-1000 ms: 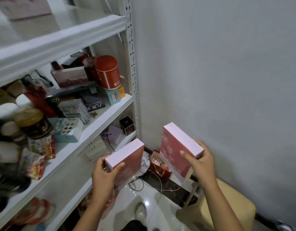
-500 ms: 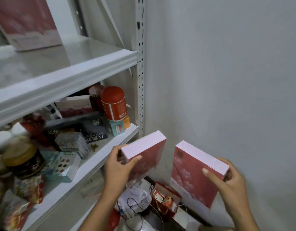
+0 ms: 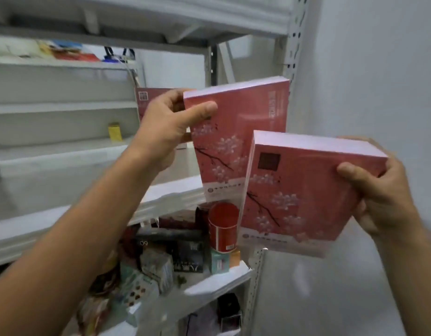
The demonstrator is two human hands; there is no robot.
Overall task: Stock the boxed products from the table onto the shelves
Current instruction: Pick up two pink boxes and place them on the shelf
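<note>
I hold two flat pink boxes printed with white blossom branches. My left hand (image 3: 169,122) grips the top left corner of one pink box (image 3: 243,132), raised upright over the right end of the white shelf (image 3: 161,197). My right hand (image 3: 381,190) grips the right edge of the second pink box (image 3: 299,197), lower and nearer to me, in front of the wall. A third matching box (image 3: 149,100) stands on the shelf behind my left hand, mostly hidden.
The shelf below is packed with a red can (image 3: 223,226), dark boxes and small cartons. A small yellow box (image 3: 115,132) stands at the back of the white shelf. A perforated steel upright (image 3: 294,40) borders the grey wall (image 3: 379,69) on the right.
Both hands rose with their boxes from beside the lower, crowded shelf to the level of the shelf above. The left box now stands over that shelf's right end. The view tilted upward.
</note>
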